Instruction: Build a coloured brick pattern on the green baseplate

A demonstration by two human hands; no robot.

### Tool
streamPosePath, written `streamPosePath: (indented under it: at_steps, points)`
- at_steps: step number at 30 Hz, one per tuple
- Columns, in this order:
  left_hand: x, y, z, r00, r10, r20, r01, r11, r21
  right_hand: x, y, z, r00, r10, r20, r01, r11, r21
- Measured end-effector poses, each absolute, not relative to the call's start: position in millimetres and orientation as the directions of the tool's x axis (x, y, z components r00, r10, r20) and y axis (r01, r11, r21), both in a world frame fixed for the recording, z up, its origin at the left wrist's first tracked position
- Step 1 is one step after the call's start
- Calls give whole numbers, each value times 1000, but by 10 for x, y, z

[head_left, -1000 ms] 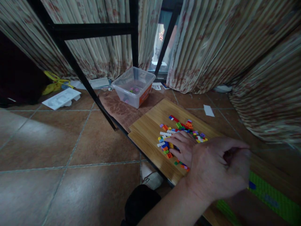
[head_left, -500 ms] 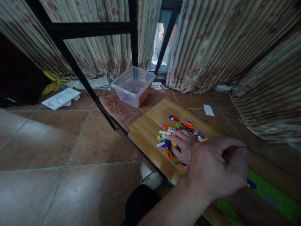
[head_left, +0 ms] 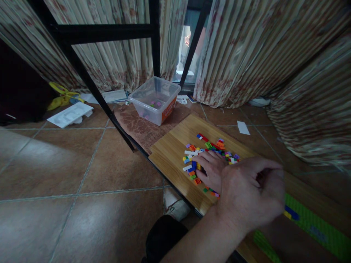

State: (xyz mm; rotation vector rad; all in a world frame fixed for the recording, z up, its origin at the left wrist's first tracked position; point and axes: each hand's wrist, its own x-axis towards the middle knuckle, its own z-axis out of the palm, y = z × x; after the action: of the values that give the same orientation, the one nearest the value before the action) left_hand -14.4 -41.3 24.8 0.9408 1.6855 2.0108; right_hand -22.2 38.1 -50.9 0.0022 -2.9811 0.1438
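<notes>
Loose toy building bricks [head_left: 192, 153] in many colours lie spread on a wooden board. My right hand [head_left: 211, 168] rests palm down over them, fingers apart and stretched to the left, touching or just above the bricks; it hides those beneath it. Nearer to me, my left hand [head_left: 251, 193] is raised in front of the right wrist. Its fingers are curled together in a closed pinch, and what is in them, if anything, is hidden. A green studded baseplate [head_left: 309, 223] lies partly behind my left hand, with a blue brick [head_left: 291, 212] and a yellow one on it.
A clear plastic box [head_left: 155, 102] with a few bricks inside stands on a brown cloth [head_left: 131, 124] beyond the wooden board [head_left: 167, 144]. A black metal frame [head_left: 90, 84] rises at the left. Curtains [head_left: 238, 54] hang behind. White packaging [head_left: 71, 114] and papers lie on the tiled floor.
Both hands have shifted slightly left. The fingers of my right hand have moved a little over the bricks. More of the blue and yellow bricks on the baseplate shows.
</notes>
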Motion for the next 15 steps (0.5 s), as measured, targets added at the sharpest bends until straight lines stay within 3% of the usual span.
streamPosePath:
  at_steps: [7, 13, 15]
  points:
    - [-125, -380, 221, -751, 615, 240, 142, -205, 969, -144, 437, -577, -977, -50, 206, -75, 990, -117]
    - [-114, -354, 198, -738, 631, 241, 143, -203, 969, -179, 427, -559, -963, -94, 251, -151, 964, -218]
    - [-114, -355, 198, -738, 632, 236, 131, -209, 969, -211, 418, -524, -965, -110, 236, -154, 972, -179]
